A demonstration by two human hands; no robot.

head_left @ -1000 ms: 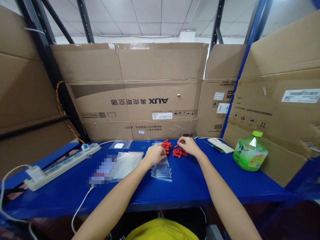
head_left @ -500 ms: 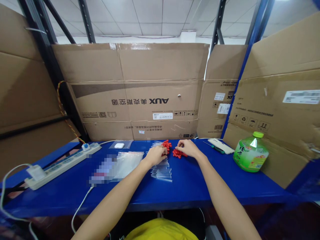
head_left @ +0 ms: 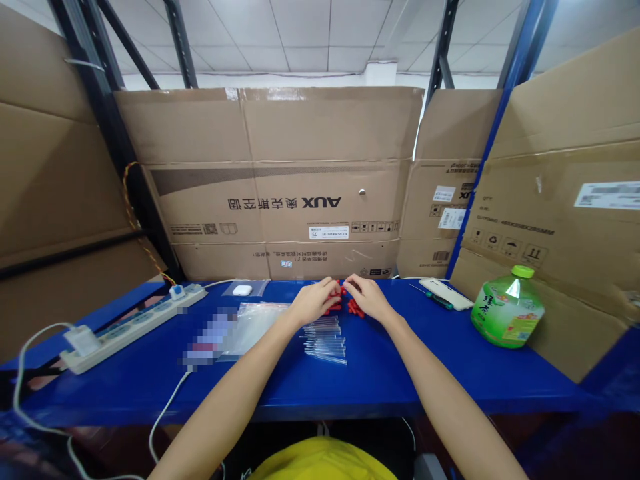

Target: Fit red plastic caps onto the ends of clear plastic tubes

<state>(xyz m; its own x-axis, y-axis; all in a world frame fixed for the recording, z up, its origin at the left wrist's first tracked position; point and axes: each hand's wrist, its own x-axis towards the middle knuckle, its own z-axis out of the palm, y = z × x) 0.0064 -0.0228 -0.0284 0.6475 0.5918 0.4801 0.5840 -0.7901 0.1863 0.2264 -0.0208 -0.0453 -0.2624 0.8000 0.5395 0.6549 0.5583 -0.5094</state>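
My left hand (head_left: 316, 301) is closed, its fingertips pinched together over a heap of small red pieces (head_left: 334, 309) that it partly covers. Close beside it, my right hand (head_left: 369, 297) is closed too, and a small red piece shows at its fingertips, between the two hands. Whatever the left fingers hold is hidden. Under the right hand lies a second group of red pieces (head_left: 355, 309). Thin clear plastic tubes (head_left: 325, 347) lie side by side in a loose row in front of the left hand.
Left of the tubes lie a clear zip bag (head_left: 255, 327) and a blurred-out object with a cable. A white power strip (head_left: 135, 330) runs along the left edge. On the right are a green-handled screwdriver (head_left: 440, 300), a pale flat object (head_left: 447, 293) and a green-labelled bottle (head_left: 507, 310). Cardboard walls surround the blue table (head_left: 380, 380).
My hands have come together: the right has moved left, and the left slightly up and away from the tubes. More of the tube row shows now. The view has shifted slightly.
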